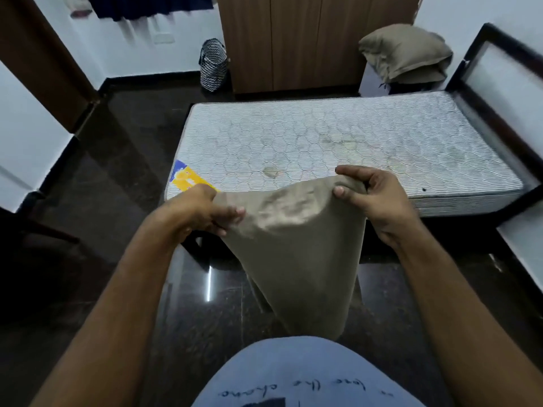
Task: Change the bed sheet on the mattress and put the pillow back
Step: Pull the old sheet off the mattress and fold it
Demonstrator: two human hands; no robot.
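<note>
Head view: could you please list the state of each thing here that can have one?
Mattress: bare, no sheet on it.
Beige sheet: held up before the mattress, hanging toward the floor.
Left hand: grips the sheet's top edge.
Right hand: pinches the sheet's top edge.
Pillow: off the bed, set beyond the mattress.
Wardrobe: doors closed.

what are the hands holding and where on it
Both the left hand and right hand grip the beige sheet along its bunched top edge; the rest hangs down.
</note>
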